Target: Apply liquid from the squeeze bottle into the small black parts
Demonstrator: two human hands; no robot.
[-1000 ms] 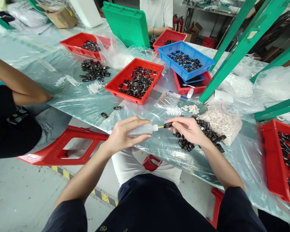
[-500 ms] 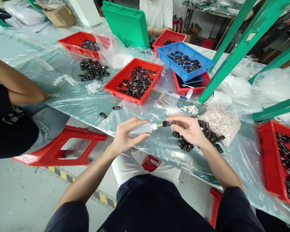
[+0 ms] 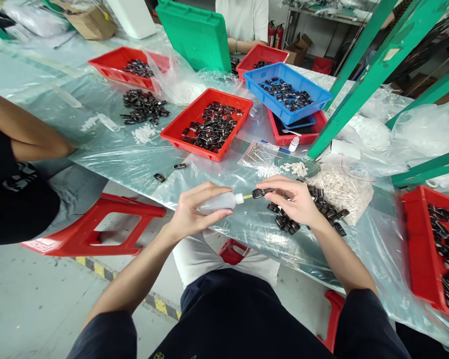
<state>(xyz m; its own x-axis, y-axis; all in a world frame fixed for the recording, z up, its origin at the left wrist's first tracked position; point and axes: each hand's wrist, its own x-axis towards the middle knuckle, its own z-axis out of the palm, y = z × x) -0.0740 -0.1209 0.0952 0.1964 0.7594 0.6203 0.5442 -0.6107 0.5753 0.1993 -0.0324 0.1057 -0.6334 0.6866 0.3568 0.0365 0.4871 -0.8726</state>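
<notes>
My left hand (image 3: 194, 207) is wrapped round a translucent squeeze bottle (image 3: 220, 201) with a white cap and a thin yellowish nozzle, lying sideways and pointing right. My right hand (image 3: 294, 199) pinches a small glossy black plastic part (image 3: 258, 193) between thumb and fingers. The nozzle tip meets the left end of that part, or is very close; I cannot tell if it touches. Below and behind my right hand lies a pile of similar black parts (image 3: 288, 224). Two more single black parts (image 3: 159, 177) rest on the plastic-covered table to the left.
A red tray (image 3: 168, 138) of black parts stands ahead, a blue tray (image 3: 252, 89) behind it. To the right are a bag of small beige pieces (image 3: 351, 192), a green post (image 3: 353, 85) and another red tray (image 3: 415, 239). A co-worker's arm (image 3: 33, 129) reaches in from the left.
Both hands stay nearly in place. The black part in my right hand has shifted and turned slightly at the nozzle tip.
</notes>
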